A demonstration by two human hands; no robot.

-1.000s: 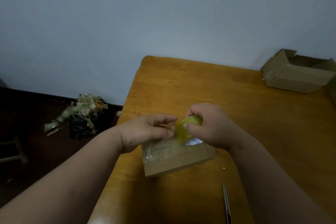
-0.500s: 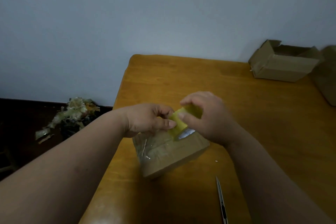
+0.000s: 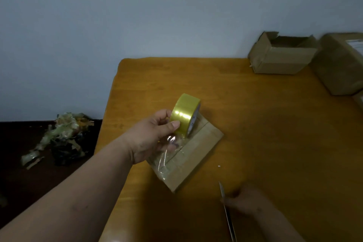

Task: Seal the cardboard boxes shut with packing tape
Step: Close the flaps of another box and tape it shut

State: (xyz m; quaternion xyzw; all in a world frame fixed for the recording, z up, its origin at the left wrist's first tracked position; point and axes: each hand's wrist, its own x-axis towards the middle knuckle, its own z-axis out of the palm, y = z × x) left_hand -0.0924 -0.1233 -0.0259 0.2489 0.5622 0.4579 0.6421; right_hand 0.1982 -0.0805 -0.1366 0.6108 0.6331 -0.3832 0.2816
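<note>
Down at the near edge, the right hand (image 3: 242, 201) is low on the orange-brown wooden table (image 3: 275, 133), its blurred fingers right against the slim metal blade of a cutting tool (image 3: 227, 214) lying lengthwise there; whether it grips the blade or only touches it, I cannot tell. Just beyond, the small flat brown cardboard box (image 3: 193, 150) sits on the table, turned at an angle, flaps down, with clear tape shining across its top and wrapping over its near-left end. Above that end, the left hand (image 3: 155, 136) holds the yellowish roll of clear packing tape (image 3: 184, 114) upright on edge, thumb pressed on the outer face and fingers curled behind it. A loose, glossy strip of tape runs from the roll down under the hand to the box. Further back at the far right edge, an open brown cardboard box (image 3: 282, 55) stands with flaps up, and beside it a larger brown cardboard box (image 3: 339, 65) is cut off by the frame. Off to the left, on the dark floor by the pale wall, lies a heap of crumpled tape scraps (image 3: 60, 139).
</note>
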